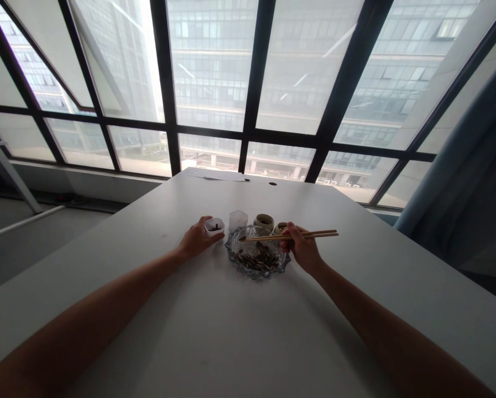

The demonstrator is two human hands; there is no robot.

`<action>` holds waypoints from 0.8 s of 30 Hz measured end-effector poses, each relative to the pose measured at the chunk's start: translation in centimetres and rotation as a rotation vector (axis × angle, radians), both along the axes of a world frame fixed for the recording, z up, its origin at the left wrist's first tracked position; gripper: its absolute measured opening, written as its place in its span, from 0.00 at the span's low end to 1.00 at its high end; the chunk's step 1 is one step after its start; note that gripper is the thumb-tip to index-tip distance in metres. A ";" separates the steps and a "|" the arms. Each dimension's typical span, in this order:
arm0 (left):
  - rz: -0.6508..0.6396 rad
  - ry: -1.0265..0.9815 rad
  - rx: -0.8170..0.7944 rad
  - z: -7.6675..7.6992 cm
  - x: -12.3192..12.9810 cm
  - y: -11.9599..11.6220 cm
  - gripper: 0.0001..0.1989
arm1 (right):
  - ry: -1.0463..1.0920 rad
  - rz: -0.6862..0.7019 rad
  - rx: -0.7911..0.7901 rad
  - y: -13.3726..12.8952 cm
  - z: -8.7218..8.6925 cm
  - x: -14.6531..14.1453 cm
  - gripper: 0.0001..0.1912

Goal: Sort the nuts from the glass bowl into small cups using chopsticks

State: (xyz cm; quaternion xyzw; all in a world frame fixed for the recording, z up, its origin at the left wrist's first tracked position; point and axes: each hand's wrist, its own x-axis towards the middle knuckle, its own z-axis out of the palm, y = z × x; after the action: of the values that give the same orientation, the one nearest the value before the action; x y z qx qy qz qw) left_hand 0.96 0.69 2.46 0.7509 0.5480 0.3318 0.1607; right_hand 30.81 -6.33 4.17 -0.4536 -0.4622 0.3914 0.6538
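My left hand (199, 239) is wrapped round a small white cup (214, 226) with a few dark pieces inside, left of the glass bowl. In my right hand (301, 247) is a pair of wooden chopsticks (320, 234), held nearly level over the bowl. A small dark piece (243, 239) is at their tips. The scalloped clear glass bowl (234, 262) holds many dark, seed-like pieces (262, 258). Behind the bowl stand a translucent cup (238, 219) and a beige round jar (264, 221). A second, smaller jar (280, 227) is partly hidden by my right hand.
The white table (231, 326) stretches towards tall windows. Papers (218, 175) lie at its far edge, near two dark round holes. A blue-grey curtain (463, 149) hangs at the right, and a white metal frame (17, 179) stands at the left.
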 end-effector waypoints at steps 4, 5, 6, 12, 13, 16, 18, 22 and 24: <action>0.002 0.008 0.003 0.0 0.0 0.0 0.39 | 0.060 0.009 -0.009 0.1 0.0 0.0 0.27; 0.003 0.009 0.002 0.0 0.0 0.0 0.39 | 0.064 0.010 -0.011 0.1 0.0 0.0 0.27; 0.004 0.010 0.002 0.0 0.0 -0.1 0.39 | 0.066 0.012 -0.014 0.0 0.1 0.0 0.27; -0.003 0.013 -0.002 0.0 0.0 -0.1 0.39 | 0.046 0.023 -0.023 -0.2 0.3 0.0 0.28; -0.003 0.013 -0.001 0.0 0.0 -0.1 0.39 | 0.043 0.021 -0.020 -0.2 0.3 -0.1 0.28; -0.006 0.010 0.004 -0.1 0.0 0.0 0.39 | 0.033 0.010 -0.011 -0.1 0.2 0.0 0.27; -0.004 0.013 0.009 -0.1 0.0 0.0 0.39 | 0.025 0.004 -0.011 -0.1 0.2 0.0 0.27; 0.000 0.017 0.012 -0.1 0.0 0.0 0.39 | 0.028 0.004 -0.008 -0.1 0.2 -0.1 0.27; -0.004 0.013 0.012 -0.1 0.0 0.0 0.39 | 0.042 0.002 -0.009 -0.1 0.2 -0.1 0.27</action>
State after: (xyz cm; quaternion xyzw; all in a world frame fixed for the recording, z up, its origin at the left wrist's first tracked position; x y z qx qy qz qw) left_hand 0.93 0.66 2.36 0.7551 0.5456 0.3297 0.1531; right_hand 30.69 -6.43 4.37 -0.4478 -0.4471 0.4037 0.6607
